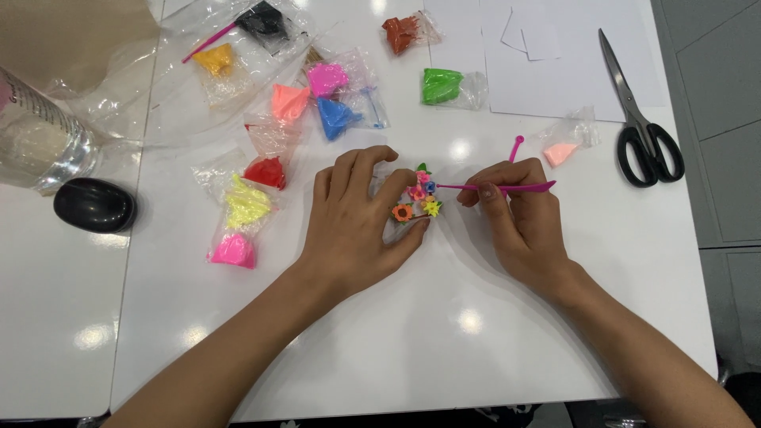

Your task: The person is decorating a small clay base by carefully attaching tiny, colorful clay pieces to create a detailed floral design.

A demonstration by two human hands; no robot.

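My left hand [358,215] rests on the white table [444,333] and cups a small clay piece with colourful flowers [418,200]: orange, yellow, pink and blue blooms with a green leaf. My right hand [519,218] pinches a thin pink modelling tool [507,188], and its tip touches the blue flower. A second pink tool with a round end [516,147] lies just behind my right hand.
Small bags of clay lie behind: green [442,85], blue [334,117], pink [327,78], red [265,171], yellow [246,202], peach [561,151]. Black scissors [644,131] lie on white paper [555,55] at right. At left stand a black egg-shaped object [95,204] and a clear bottle [40,143].
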